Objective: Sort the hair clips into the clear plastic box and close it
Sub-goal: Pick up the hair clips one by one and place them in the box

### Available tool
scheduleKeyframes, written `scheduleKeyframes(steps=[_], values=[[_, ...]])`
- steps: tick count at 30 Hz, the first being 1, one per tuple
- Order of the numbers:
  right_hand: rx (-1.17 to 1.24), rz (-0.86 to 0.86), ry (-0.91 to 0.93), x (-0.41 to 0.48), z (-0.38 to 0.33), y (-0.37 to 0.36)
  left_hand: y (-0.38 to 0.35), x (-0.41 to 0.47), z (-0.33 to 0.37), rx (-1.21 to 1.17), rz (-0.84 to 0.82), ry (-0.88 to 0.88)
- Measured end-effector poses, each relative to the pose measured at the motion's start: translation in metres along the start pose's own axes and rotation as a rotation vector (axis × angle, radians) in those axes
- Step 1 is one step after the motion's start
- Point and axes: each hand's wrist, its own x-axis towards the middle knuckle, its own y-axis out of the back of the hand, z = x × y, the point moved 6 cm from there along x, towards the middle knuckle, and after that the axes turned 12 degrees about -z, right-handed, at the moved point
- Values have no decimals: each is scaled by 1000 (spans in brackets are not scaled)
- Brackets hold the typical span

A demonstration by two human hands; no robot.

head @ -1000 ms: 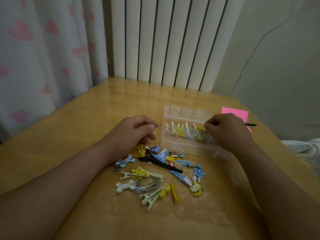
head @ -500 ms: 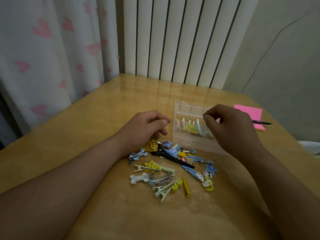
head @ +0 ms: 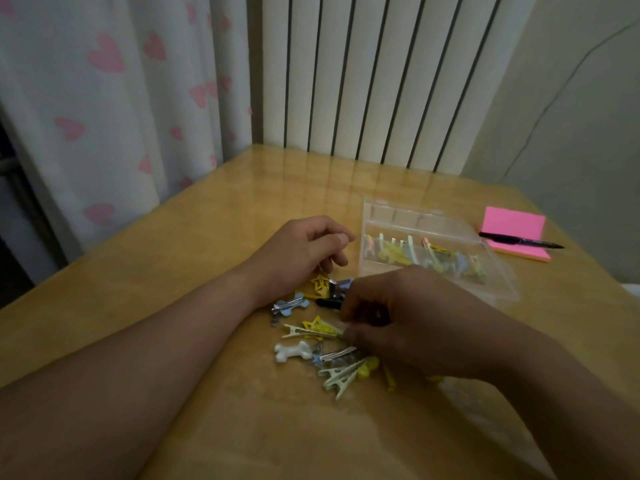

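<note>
Hair clips (head: 313, 330) by box (head: 405, 216) | left hand (head: 300, 252) grip slack, empty | right hand (head: 408, 317) grip unclear

No readable text, labels or numbers anywhere.

Dim, flat light. A glossy light-brown wooden table (head: 242, 209) fills the foreground. Behind its far edge stands a white ribbed panel radiator (head: 363, 81). Left hangs a white curtain with pink hearts (head: 104, 116). Right, a plain grey-green wall (head: 588, 150) crossed by a thin dark line (head: 554, 95).
</note>
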Motion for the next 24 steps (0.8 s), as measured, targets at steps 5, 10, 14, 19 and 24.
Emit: scheduleKeyframes(steps=[5, 10, 14, 19, 24], values=[[-22, -54, -41, 1, 1, -5, -1, 1, -1, 0, -3, -6], [-148, -44, -83, 6, -3, -7, -2, 0, 0, 5, -6, -6], [-185, -18, -71, 7, -3, -9, -2, 0, 1, 3, -4, -4], [26, 19, -95, -4, 14, 5, -2, -1, 2, -11, 2, 3], [451, 194, -143, -24, 46, 32, -2, -1, 1, -28, 4, 6]])
